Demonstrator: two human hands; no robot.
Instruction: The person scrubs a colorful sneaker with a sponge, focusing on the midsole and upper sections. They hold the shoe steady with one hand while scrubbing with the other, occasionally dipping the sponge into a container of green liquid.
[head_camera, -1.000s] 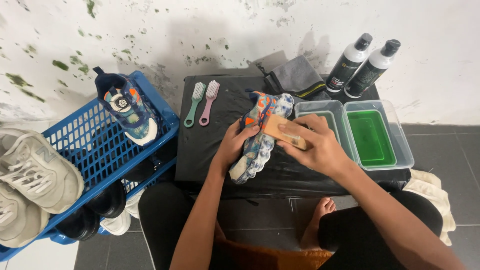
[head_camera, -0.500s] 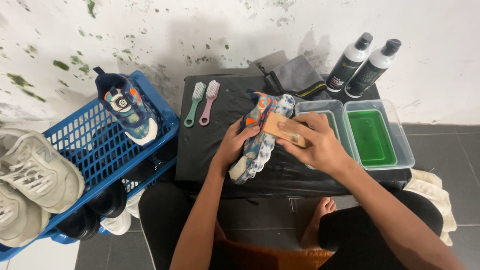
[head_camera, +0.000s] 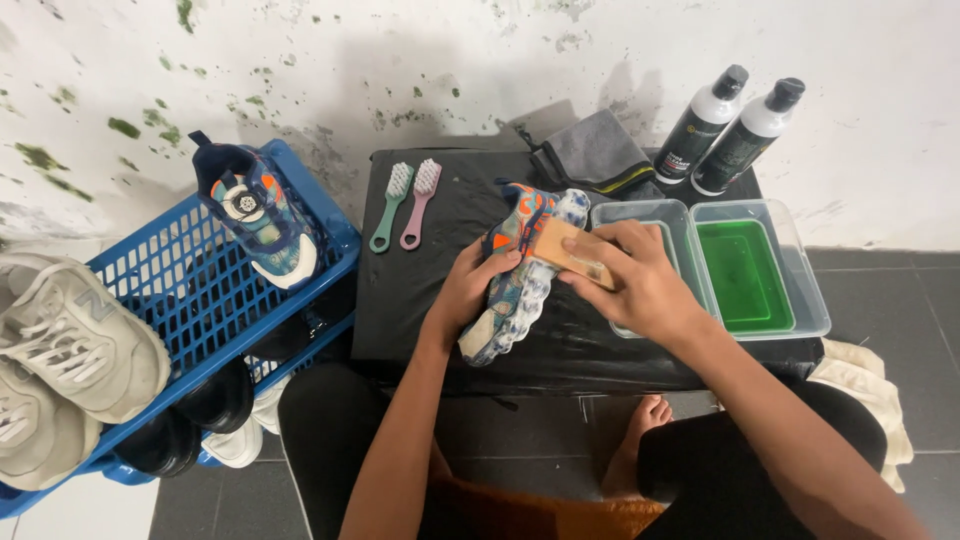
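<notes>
Plainly, the left hand (head_camera: 468, 292) clasps the multicoloured patterned sneaker with a bubbled pale sole (head_camera: 520, 275) from the side, holding it tilted on the black-covered bench (head_camera: 440, 310), while the right hand (head_camera: 640, 285) is clenched around a flat wooden-backed brush (head_camera: 568, 255) pressed against the sneaker's upper. A hard push could twist the sneaker out of the left grip, or carry the right elbow into the clear plastic tray of green liquid (head_camera: 760, 275) just beside it and slop it. Two black-and-white bottles with dark caps and dark labels (head_camera: 735, 130) stand upright at the wall behind the tray, near enough to topple.
</notes>
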